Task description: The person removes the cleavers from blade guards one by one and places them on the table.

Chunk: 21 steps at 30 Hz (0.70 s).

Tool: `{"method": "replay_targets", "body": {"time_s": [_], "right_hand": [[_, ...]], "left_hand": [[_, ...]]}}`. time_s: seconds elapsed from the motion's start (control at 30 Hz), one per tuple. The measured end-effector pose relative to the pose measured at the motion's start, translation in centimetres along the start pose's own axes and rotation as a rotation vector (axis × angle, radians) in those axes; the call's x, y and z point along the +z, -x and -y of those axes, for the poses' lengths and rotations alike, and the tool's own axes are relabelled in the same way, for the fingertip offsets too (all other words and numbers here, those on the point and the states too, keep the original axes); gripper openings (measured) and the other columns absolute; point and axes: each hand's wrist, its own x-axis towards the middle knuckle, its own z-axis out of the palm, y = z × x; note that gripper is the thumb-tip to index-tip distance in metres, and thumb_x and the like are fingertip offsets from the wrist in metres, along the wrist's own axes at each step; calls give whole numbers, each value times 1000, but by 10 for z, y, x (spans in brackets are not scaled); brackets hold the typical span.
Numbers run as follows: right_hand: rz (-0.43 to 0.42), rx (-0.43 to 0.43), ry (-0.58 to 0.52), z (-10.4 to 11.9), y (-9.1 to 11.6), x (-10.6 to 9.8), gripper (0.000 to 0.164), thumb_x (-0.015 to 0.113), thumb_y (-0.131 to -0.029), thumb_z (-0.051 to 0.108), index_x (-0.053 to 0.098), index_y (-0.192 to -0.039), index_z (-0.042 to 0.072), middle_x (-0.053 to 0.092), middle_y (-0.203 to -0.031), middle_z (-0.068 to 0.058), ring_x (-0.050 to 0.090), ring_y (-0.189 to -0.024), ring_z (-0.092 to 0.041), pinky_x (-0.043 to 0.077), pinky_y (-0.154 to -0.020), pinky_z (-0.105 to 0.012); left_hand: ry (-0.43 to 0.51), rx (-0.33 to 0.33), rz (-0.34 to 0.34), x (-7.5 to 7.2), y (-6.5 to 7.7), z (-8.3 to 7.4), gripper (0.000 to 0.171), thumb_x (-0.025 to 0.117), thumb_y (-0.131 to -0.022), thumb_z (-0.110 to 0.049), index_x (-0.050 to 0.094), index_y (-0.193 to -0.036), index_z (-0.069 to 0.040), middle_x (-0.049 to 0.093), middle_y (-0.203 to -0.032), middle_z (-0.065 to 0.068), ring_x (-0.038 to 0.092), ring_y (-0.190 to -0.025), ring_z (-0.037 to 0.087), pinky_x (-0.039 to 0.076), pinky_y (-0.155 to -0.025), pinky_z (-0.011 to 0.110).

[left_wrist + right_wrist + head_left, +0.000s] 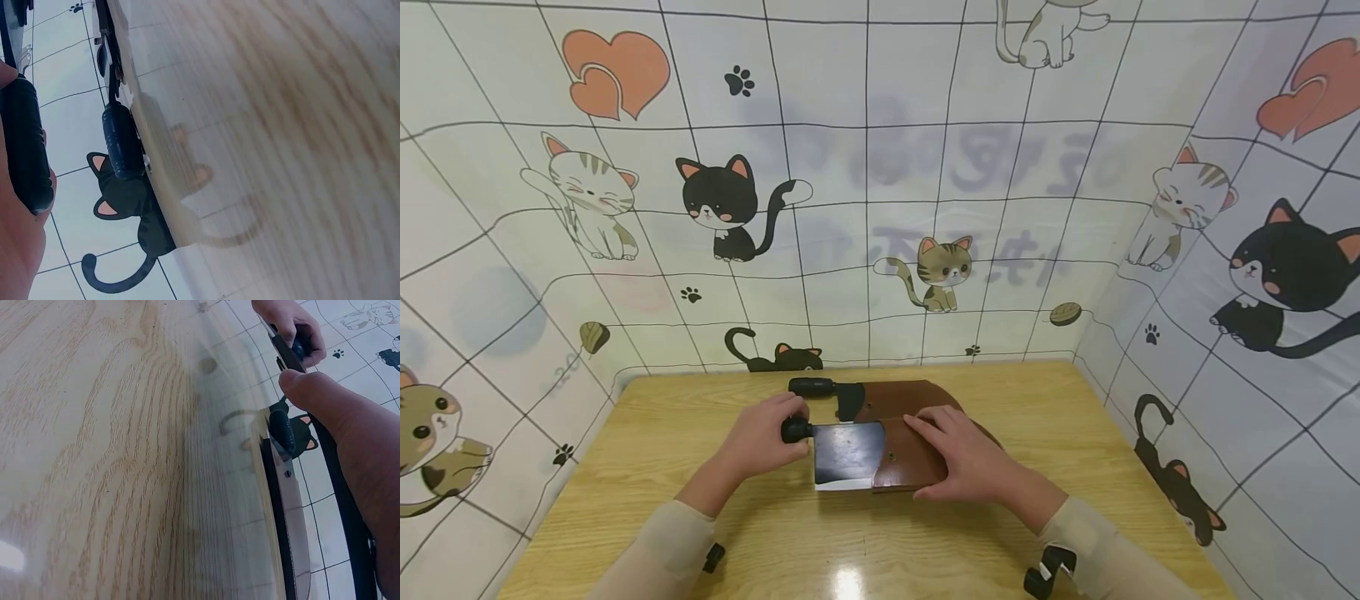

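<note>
A cleaver (848, 454) with a dark blade and bright edge is held above the table, its blade partly inside a brown sheath (910, 458). My left hand (767, 437) grips the cleaver's black handle, whose end shows in the left wrist view as a ribbed grip (25, 144). On the other side, my right hand (966, 454) holds the sheath, its thumb (319, 397) along one face in the right wrist view. Behind lies a second knife (811, 387), black-handled, in a larger brown sheath (898, 398). The blade portions inside both sheaths are hidden.
The light wooden table (700, 417) has a glossy surface. A white cloth (865, 167) printed with cats and a grid surrounds it at the back and on both sides. Black straps (1048, 571) sit at the wrists.
</note>
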Motion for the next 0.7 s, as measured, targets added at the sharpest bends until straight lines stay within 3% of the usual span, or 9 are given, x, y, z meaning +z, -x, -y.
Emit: {"method": "replay_targets", "body": {"time_s": [0.37,0.7], "right_hand": [[16,-4,-6,-2,5,1,118,92,-78,73,47,-169,13,51,-156,-6,47,-144,-27,46,-117,-55],[13,8,-1,-4,7,1,118,95,-77,70,47,-169,13,52,-154,-5,47,-143,-26,47,-115,-54]], "left_hand": [[29,13,50,-5,4,1,29,87,-84,-34,70,-108,-32,63,-106,-16,59,-87,8,51,-73,33],[216,-46,106,-7,8,1,31,91,-93,-29,76,-120,-25,66,-116,-11,64,-100,14,57,-87,42]]}}
